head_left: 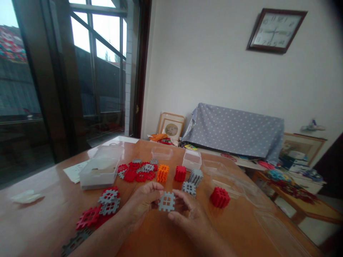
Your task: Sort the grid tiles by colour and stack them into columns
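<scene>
Between my two hands is a grey square building tile with notched edges and a window grid in its middle. My left hand pinches its left edge between thumb and fingers. On its right edge are the curled fingers of my right hand, the thumb near its lower corner. Just beyond my right hand lie grey tiles and a grey stack. Past my hands stand an orange stack and a red stack. Loose red and grey tiles lie heaped behind my left hand.
More red tiles and grey tiles lie beside my left forearm. A red round stack stands to the right. A clear plastic box, a small white box and clear trays are on the wooden table.
</scene>
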`<move>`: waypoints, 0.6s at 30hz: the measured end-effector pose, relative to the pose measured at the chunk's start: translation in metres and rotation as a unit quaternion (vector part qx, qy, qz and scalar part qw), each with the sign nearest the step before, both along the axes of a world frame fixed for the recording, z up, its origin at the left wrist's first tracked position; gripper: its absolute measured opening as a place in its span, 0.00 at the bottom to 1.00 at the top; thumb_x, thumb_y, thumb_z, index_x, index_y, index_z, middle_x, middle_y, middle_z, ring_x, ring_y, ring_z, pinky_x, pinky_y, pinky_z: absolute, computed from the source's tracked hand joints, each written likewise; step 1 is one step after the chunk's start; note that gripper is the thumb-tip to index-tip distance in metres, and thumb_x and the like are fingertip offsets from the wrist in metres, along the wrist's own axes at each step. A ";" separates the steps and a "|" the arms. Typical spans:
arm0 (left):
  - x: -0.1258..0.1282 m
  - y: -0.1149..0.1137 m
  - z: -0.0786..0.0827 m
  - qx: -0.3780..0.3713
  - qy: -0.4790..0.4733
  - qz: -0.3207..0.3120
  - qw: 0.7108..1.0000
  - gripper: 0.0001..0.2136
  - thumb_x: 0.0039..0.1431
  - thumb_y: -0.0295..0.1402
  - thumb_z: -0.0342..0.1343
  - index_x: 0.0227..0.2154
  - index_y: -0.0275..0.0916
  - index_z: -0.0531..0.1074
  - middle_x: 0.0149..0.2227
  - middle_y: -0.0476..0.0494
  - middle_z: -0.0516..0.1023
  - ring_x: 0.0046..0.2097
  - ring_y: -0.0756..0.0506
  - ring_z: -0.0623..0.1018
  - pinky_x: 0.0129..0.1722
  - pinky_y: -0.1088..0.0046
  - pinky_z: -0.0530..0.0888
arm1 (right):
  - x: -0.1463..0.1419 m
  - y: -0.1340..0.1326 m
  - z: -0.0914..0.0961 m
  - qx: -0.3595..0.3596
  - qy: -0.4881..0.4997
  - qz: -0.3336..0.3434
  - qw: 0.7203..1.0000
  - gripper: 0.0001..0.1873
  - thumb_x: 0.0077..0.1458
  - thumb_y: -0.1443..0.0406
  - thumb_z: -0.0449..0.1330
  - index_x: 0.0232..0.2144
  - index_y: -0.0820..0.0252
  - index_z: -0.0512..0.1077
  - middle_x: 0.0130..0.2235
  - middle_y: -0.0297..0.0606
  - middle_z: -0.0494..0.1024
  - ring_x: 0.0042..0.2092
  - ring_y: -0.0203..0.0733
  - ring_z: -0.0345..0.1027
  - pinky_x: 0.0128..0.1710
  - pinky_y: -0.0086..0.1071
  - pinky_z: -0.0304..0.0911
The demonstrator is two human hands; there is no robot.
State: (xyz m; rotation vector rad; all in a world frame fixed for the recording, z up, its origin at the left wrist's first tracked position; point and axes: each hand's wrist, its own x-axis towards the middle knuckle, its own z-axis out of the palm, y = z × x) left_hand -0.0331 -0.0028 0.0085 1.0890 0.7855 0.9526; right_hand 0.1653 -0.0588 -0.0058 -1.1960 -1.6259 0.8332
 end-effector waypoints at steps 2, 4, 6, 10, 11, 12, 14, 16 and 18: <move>0.001 -0.001 0.001 -0.001 0.000 0.002 1.000 0.14 0.50 0.39 0.64 0.34 0.40 0.68 0.29 0.50 0.75 0.30 0.50 0.72 0.33 0.73 0.65 | 0.000 0.001 0.001 0.019 -0.023 -0.006 1.000 0.29 0.50 0.58 0.69 0.55 0.49 0.71 0.51 0.42 0.76 0.50 0.50 0.71 0.51 0.43 0.66; 0.001 -0.001 0.000 -0.002 -0.002 0.002 1.000 0.14 0.50 0.40 0.64 0.33 0.40 0.67 0.29 0.50 0.75 0.30 0.50 0.73 0.32 0.74 0.65 | 0.001 0.001 0.001 0.037 -0.042 -0.010 0.998 0.28 0.51 0.58 0.69 0.55 0.49 0.72 0.52 0.42 0.76 0.51 0.50 0.71 0.51 0.44 0.66; 0.002 -0.001 -0.001 -0.003 -0.006 -0.001 1.000 0.13 0.51 0.40 0.64 0.33 0.40 0.67 0.28 0.51 0.74 0.30 0.50 0.72 0.33 0.73 0.66 | 0.002 0.001 0.001 0.052 -0.061 -0.015 0.997 0.29 0.51 0.57 0.69 0.55 0.49 0.72 0.54 0.42 0.75 0.52 0.51 0.70 0.52 0.43 0.67; 0.003 -0.001 -0.003 -0.006 -0.014 -0.005 1.000 0.13 0.53 0.40 0.63 0.32 0.40 0.66 0.28 0.52 0.74 0.30 0.50 0.72 0.33 0.73 0.66 | 0.005 0.002 -0.004 0.076 -0.093 -0.035 0.992 0.30 0.50 0.56 0.70 0.55 0.49 0.72 0.55 0.42 0.75 0.54 0.52 0.69 0.54 0.45 0.66; 0.003 -0.001 -0.004 -0.006 -0.015 -0.005 1.000 0.12 0.53 0.39 0.63 0.33 0.40 0.66 0.28 0.52 0.74 0.30 0.50 0.72 0.33 0.73 0.66 | 0.005 0.002 -0.006 0.081 -0.096 -0.042 0.991 0.30 0.50 0.56 0.70 0.55 0.49 0.72 0.55 0.43 0.74 0.55 0.52 0.69 0.55 0.45 0.65; 0.003 -0.001 -0.004 -0.007 -0.017 -0.006 1.000 0.12 0.53 0.39 0.63 0.33 0.40 0.66 0.29 0.51 0.74 0.30 0.50 0.72 0.33 0.73 0.66 | 0.005 0.002 -0.007 0.087 -0.097 -0.048 0.990 0.30 0.50 0.56 0.70 0.55 0.49 0.72 0.55 0.43 0.74 0.55 0.52 0.69 0.56 0.46 0.64; 0.003 -0.001 -0.003 -0.009 -0.020 -0.010 1.000 0.13 0.54 0.40 0.63 0.35 0.40 0.67 0.30 0.50 0.74 0.31 0.50 0.72 0.34 0.73 0.67 | 0.007 0.003 -0.007 0.099 -0.093 -0.059 0.989 0.29 0.50 0.57 0.70 0.55 0.49 0.73 0.55 0.43 0.75 0.56 0.53 0.68 0.57 0.47 0.63; 0.002 -0.001 -0.002 -0.011 -0.019 -0.009 1.000 0.14 0.53 0.41 0.64 0.36 0.39 0.68 0.32 0.49 0.75 0.33 0.50 0.73 0.35 0.73 0.67 | 0.010 0.005 -0.005 0.110 -0.080 -0.068 0.988 0.28 0.50 0.57 0.69 0.54 0.49 0.73 0.55 0.43 0.75 0.55 0.53 0.68 0.55 0.46 0.64; 0.002 -0.001 0.000 -0.016 -0.009 0.001 1.000 0.15 0.53 0.43 0.64 0.35 0.39 0.69 0.34 0.48 0.76 0.33 0.50 0.73 0.35 0.73 0.67 | 0.017 0.009 0.000 0.116 -0.062 -0.085 0.988 0.27 0.51 0.58 0.68 0.54 0.50 0.73 0.56 0.43 0.74 0.54 0.52 0.69 0.49 0.42 0.67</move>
